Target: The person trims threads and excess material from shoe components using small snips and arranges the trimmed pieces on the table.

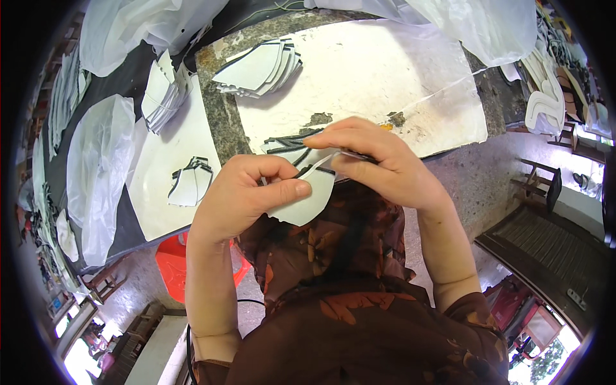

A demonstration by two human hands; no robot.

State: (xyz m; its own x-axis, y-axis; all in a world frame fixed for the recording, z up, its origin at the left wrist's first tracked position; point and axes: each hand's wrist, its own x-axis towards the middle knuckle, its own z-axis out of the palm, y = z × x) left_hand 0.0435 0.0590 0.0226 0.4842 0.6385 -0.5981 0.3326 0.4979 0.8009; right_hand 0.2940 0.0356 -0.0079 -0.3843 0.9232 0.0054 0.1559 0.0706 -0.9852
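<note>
Between thumb and fingers, my left hand pinches a pale cut piece with a black upper edge, just over the near side of the table. My right hand closes on the piece's upper right, where a white edge rises and a dark strip shows beneath the fingers. Its fingertips cover what exactly they grip. Behind my hands lie several pale pieces with black edges, partly hidden by the fingers. A fanned stack of similar pieces rests farther back on the white board.
At left are a tied bundle of pale pieces, a small dark-edged stack and a clear plastic bag. More plastic lies at the back right. A red stool stands below the table's left part.
</note>
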